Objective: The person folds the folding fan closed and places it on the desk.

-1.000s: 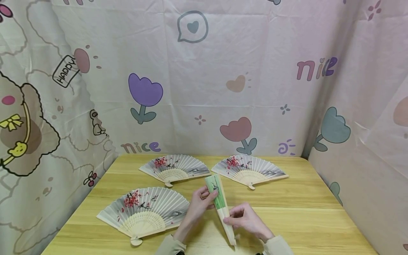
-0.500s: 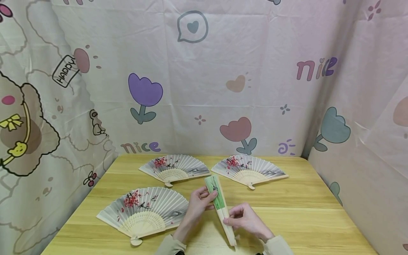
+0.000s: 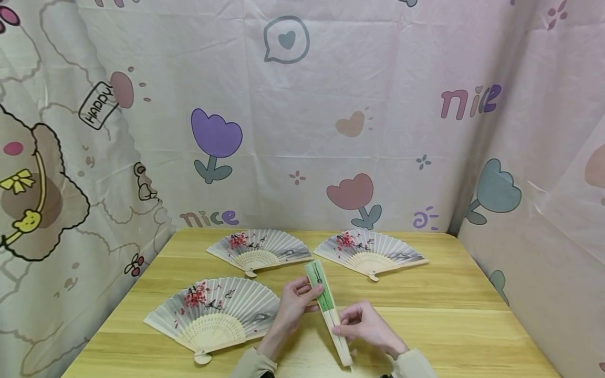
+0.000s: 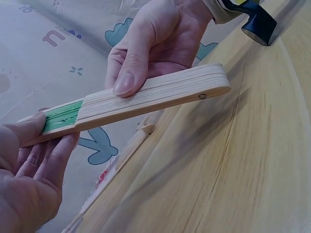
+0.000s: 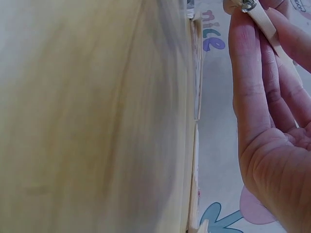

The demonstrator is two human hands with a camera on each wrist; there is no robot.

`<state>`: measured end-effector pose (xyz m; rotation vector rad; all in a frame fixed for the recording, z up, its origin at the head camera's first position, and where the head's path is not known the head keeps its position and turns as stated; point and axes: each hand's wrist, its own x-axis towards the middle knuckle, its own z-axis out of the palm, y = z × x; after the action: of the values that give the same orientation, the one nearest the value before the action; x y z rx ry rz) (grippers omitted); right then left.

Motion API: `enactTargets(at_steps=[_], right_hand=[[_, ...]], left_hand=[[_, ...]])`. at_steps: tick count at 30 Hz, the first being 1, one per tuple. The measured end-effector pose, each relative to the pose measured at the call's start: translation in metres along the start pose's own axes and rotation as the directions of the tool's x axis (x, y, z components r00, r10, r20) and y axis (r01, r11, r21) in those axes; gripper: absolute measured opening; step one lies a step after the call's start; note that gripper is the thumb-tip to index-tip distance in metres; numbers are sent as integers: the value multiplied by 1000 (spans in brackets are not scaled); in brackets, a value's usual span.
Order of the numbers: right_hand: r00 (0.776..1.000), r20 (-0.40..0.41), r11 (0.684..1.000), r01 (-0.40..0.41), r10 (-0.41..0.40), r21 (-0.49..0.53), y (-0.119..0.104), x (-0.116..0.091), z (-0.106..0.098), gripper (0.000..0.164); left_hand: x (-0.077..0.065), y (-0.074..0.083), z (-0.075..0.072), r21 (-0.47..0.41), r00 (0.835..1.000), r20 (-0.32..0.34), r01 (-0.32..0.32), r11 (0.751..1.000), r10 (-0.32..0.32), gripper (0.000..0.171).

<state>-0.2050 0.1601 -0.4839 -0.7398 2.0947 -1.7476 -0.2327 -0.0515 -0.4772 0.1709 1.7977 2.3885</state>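
Between my two hands is a folded hand fan (image 3: 326,300), closed up, with green printed cloth at its upper part and pale wooden ribs below. It tilts above the table, its pivot end toward me and to the right. My left hand (image 3: 294,305) pinches the green end between thumb and fingers. Lower down, my right hand (image 3: 367,326) pinches the ribs, thumb on top. In the left wrist view the stacked ribs (image 4: 155,90) and a small metal rivet near the rounded end show clearly. The right wrist view catches only the rivet end (image 5: 262,22) beside the fingers.
Three spread fans with red blossoms lie on the wooden table (image 3: 454,336): one front left (image 3: 217,317), partly behind my left forearm, one back left (image 3: 257,257), one back right (image 3: 371,257). A printed cloth (image 3: 302,105) hangs around the table's back and sides.
The folded fan has rolled slightly in my fingers, showing more of its rib edges and a narrower green strip. Its lower end has shifted slightly right. The spread fans have stayed put.
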Motion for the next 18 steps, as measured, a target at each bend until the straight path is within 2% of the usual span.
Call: enactTargets(at_steps=[12,18], right_hand=[[999,9,999,-54,54,7,-1,-2,-5,30],[999,6,998,-49,49,-37,-1,-4,-9,27]], left_hand=[[2,-3,0,-22,999,33,10,1000,-10,42],[7,-5,3,1,997,73,20,1000,-20,39]])
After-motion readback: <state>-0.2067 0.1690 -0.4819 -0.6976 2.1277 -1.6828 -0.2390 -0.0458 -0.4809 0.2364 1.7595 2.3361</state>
